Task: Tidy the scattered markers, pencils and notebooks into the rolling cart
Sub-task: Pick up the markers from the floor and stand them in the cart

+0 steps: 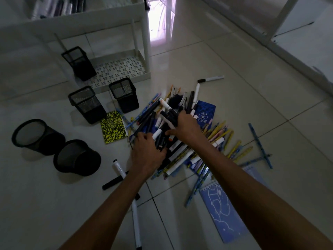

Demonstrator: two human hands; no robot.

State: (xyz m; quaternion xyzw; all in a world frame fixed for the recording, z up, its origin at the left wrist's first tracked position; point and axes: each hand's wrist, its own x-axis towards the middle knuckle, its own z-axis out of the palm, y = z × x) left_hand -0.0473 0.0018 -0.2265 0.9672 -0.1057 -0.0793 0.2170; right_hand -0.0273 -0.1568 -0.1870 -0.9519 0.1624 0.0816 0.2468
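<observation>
The floor tiles [225, 56] are glossy and smooth. The black pen cups [86, 103] are wire mesh; the cart [115, 69] looks matt white plastic.

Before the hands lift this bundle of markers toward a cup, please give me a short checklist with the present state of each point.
1. Left hand grips markers: ok.
2. Right hand grips the same bundle: ok.
3. Bundle free of the pile of pencils: cannot tell.
4. Square mesh cup upright, mouth open: ok.
5. Round mesh cups upright: not ok, they lie tipped.
6. Cart's bottom shelf has bare room: ok.
</observation>
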